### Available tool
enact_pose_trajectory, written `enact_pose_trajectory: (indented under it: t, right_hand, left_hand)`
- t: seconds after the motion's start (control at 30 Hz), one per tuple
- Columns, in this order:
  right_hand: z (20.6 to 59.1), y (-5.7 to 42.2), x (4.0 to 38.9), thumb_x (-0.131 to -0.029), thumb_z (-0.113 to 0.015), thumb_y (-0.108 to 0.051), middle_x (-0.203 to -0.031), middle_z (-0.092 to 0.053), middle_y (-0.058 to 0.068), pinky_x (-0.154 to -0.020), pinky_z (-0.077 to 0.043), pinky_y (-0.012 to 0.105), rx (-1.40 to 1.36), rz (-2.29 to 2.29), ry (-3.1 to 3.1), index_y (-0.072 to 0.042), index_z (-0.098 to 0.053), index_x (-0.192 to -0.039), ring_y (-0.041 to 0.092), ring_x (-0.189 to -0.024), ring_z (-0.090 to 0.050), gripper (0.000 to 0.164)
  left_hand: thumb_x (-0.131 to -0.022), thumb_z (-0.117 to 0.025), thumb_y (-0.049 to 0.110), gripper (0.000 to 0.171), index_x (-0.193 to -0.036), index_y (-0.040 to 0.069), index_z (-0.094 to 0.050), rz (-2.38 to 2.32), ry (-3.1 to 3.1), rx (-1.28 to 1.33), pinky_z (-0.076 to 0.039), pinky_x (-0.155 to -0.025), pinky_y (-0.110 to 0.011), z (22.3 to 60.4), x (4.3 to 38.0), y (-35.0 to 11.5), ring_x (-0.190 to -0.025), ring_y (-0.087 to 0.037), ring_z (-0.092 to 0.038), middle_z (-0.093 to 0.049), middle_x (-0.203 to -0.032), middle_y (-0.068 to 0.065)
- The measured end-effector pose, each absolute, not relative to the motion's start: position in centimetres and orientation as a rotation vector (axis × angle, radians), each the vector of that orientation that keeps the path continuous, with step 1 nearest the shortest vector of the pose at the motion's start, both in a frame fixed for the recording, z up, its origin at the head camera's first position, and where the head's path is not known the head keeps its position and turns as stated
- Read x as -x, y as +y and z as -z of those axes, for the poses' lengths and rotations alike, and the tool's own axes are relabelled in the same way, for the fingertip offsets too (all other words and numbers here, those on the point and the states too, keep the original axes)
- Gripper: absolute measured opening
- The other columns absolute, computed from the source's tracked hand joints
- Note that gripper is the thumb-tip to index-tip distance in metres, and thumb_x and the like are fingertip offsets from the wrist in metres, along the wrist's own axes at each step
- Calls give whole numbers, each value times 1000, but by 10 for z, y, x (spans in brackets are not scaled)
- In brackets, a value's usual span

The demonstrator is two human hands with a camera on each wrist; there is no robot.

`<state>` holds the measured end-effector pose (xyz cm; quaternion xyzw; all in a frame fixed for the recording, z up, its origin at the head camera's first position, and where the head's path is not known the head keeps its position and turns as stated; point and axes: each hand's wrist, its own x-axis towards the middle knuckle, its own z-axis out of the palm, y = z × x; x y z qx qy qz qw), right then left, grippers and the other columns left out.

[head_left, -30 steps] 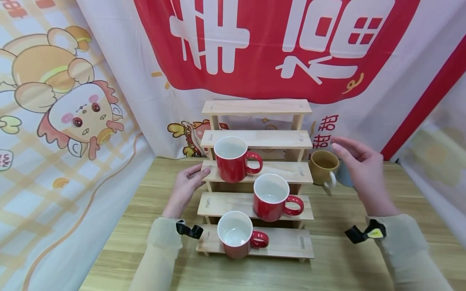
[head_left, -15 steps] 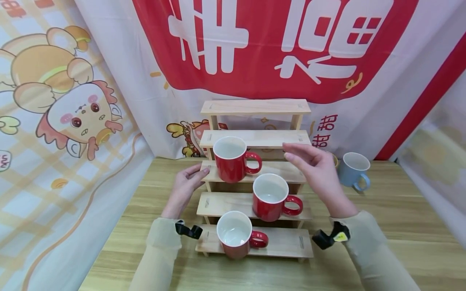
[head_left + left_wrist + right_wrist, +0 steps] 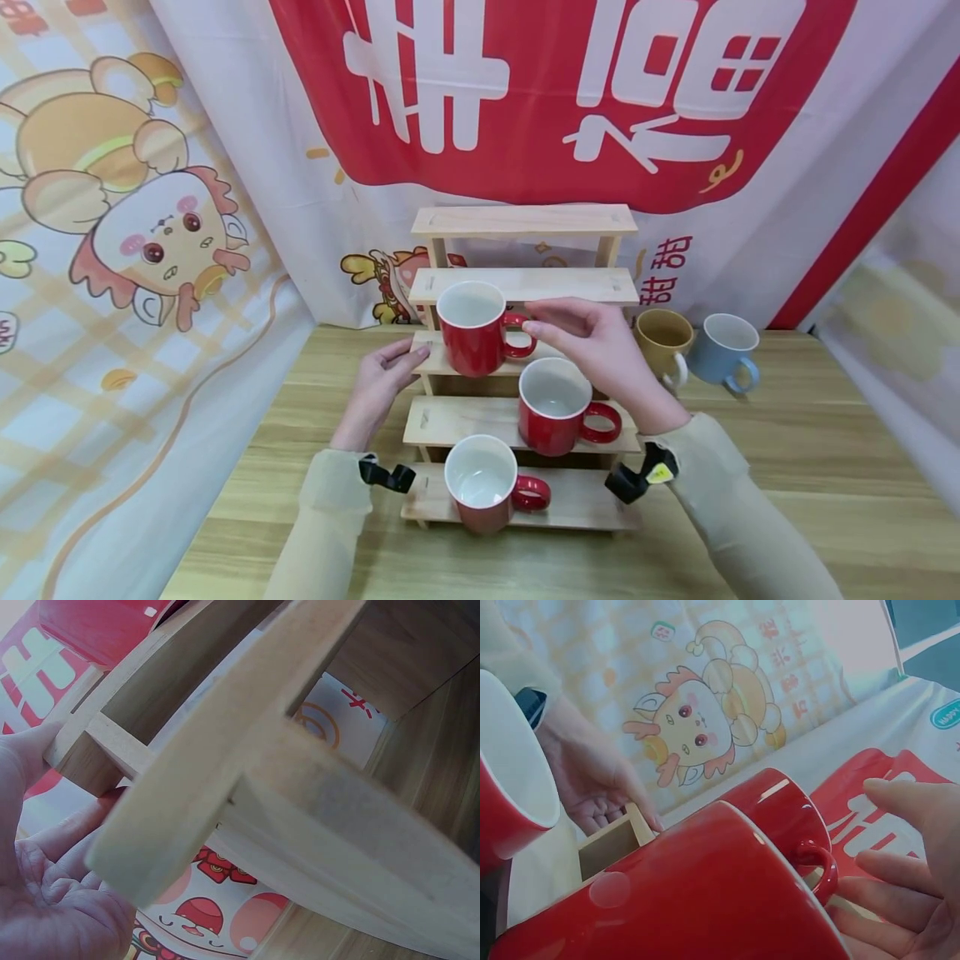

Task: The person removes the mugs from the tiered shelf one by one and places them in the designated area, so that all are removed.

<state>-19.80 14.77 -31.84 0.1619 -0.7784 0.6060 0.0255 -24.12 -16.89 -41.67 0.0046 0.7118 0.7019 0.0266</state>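
A wooden stepped stand [image 3: 465, 421] carries three red mugs with white insides. The highest red mug [image 3: 472, 346] sits on the middle step, its handle to the right. My left hand [image 3: 375, 387] grips that step's left end, thumb on top and fingers below; the left wrist view shows the palm [image 3: 60, 907] beside the wood. Right at the mug's handle [image 3: 821, 874] is my right hand [image 3: 603, 346], thumb and fingers spread apart, with nothing held between them. A second red mug [image 3: 551, 429] stands one step lower, and a third red mug [image 3: 480, 508] on the lowest step.
Behind my right wrist, a mustard mug [image 3: 663, 333] and a light blue mug [image 3: 726, 342] stand on the wood-grain table [image 3: 810, 467]. The stand's two upper steps rise close to the printed back curtain [image 3: 540, 100]. Another printed cloth [image 3: 150, 333] hangs at left.
My right hand has moved left from beside the mustard and blue mugs to the highest red mug's handle, uncovering both mugs. The left hand keeps its hold on the stand.
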Motion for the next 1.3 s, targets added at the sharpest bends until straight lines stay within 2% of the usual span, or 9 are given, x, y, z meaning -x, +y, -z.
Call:
enact_pose_trajectory:
  t: [0.17, 0.5, 0.9, 1.3]
  right_hand:
    - [318, 141, 207, -91, -79, -39, -121, -71, 1, -96, -54, 34, -494, -1850, -2499, -15, -72, -127, 16, -113, -67, 43]
    - [317, 134, 218, -92, -79, -33, -117, -72, -1, -90, -58, 34, -463, -1792, -2576, -18, -74, -123, 17, -104, -69, 35]
    - [319, 133, 221, -93, -76, -39, -107, -75, -1, -86, -60, 36, -416, -1749, -2645, -17, -78, -115, 20, -99, -69, 30]
    - [323, 137, 230, -96, -73, -34, -112, -74, 3, -83, -61, 37, -445, -1890, -2602, -13, -76, -120, 21, -101, -70, 32]
  left_hand:
    - [-96, -74, 32, 61, -143, -2, -54, -2146, 2210, -4, -55, -96, -33, 418, 242, -170, -121, -25, -62, -62, -136, -17]
    - [-95, -76, 32, 65, -144, -2, -52, -2147, 2214, 6, -54, -97, -33, 416, 242, -169, -123, -26, -60, -60, -138, -17]
    - [-95, -76, 31, 65, -144, -4, -51, -2158, 2214, -10, -54, -97, -34, 417, 243, -169, -123, -27, -60, -60, -137, -18]
    - [-96, -75, 30, 63, -144, -4, -52, -2155, 2232, -20, -54, -97, -33, 418, 243, -170, -122, -28, -61, -61, -137, -19]
